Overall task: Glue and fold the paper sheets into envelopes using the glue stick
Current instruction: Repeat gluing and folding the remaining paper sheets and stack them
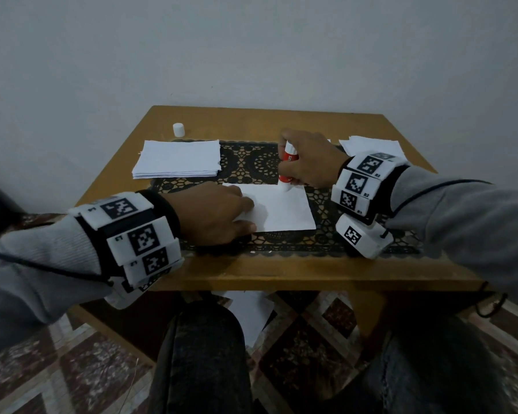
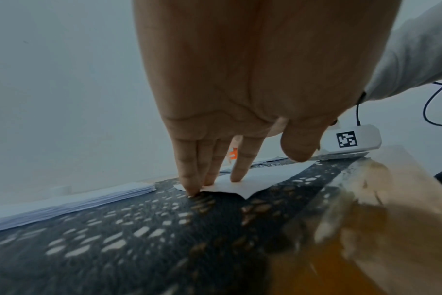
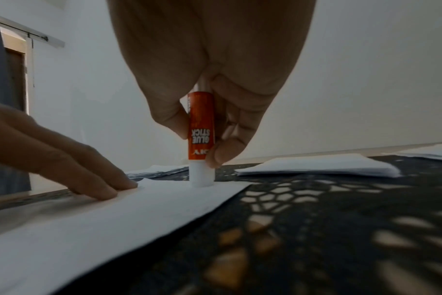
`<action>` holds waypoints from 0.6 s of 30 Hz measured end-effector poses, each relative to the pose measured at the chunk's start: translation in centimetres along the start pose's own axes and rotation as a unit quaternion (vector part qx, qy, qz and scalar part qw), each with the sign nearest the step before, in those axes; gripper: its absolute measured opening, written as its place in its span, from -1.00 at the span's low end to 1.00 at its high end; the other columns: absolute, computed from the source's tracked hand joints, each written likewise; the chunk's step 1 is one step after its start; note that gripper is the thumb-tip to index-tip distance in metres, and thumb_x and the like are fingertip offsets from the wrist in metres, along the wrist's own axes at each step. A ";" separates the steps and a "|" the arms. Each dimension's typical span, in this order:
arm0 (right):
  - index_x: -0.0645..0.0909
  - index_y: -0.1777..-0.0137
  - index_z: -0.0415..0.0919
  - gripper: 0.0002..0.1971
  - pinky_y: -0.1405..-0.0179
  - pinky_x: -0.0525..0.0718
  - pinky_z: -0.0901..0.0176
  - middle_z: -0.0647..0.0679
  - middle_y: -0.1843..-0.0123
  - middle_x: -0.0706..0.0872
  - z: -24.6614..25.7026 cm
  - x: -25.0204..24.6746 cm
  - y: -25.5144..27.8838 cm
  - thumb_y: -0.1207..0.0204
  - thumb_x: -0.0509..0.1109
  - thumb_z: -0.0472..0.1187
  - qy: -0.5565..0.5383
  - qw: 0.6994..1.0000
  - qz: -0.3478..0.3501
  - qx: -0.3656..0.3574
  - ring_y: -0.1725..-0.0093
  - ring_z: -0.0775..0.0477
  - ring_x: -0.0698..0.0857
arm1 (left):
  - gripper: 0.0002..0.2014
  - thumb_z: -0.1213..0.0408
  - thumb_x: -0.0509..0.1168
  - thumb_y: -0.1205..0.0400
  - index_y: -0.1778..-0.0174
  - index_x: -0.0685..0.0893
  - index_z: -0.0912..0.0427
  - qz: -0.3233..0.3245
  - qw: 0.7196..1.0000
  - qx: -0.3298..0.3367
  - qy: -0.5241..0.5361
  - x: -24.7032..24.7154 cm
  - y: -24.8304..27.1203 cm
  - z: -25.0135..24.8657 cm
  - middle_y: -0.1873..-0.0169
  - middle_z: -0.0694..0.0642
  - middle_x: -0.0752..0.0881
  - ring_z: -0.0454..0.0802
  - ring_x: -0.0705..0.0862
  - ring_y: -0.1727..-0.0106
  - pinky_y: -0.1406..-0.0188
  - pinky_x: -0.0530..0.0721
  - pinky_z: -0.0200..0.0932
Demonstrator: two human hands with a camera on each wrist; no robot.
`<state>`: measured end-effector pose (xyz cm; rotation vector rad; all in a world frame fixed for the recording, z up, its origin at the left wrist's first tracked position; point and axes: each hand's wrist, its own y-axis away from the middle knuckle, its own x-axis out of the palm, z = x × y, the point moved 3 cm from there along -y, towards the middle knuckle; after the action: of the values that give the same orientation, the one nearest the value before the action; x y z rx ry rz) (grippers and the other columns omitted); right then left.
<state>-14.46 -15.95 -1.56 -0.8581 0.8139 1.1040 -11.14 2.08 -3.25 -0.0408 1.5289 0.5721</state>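
A white paper sheet (image 1: 281,209) lies on the black lace mat (image 1: 251,165) in the middle of the table. My left hand (image 1: 222,212) presses its left edge flat with straight fingers (image 2: 236,169). My right hand (image 1: 307,161) grips a red and white glue stick (image 1: 288,167) upright, tip down on the sheet's far edge. In the right wrist view the glue stick (image 3: 201,139) stands with its white end on the paper sheet (image 3: 114,217), thumb and fingers curled round it. The left hand's fingers (image 3: 99,185) lie on the paper to the left.
A stack of white sheets (image 1: 178,159) sits at the left of the mat, with the white glue cap (image 1: 179,129) behind it. More papers (image 1: 371,146) lie at the back right. The wooden table (image 1: 281,273) stands against a wall. Some sheets (image 1: 248,315) lie on the floor below.
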 end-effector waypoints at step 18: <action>0.50 0.00 -0.19 -0.79 0.27 0.49 0.13 -0.07 0.05 0.64 -1.8 -2.4 0.9 -0.47 0.45 -0.18 0.078 0.997 -0.014 0.025 0.11 -0.08 0.58 | -0.28 -0.07 0.29 -0.62 -0.67 0.12 -0.13 0.008 0.994 0.036 -0.104 -2.7 -3.6 -1.4 -0.42 0.14 0.52 0.12 0.52 -0.35 -0.22 0.47 -0.11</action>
<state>-16.15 -18.32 -0.42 -0.9193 0.9533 0.9965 -10.90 -2.41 -1.96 0.0844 1.3467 0.5166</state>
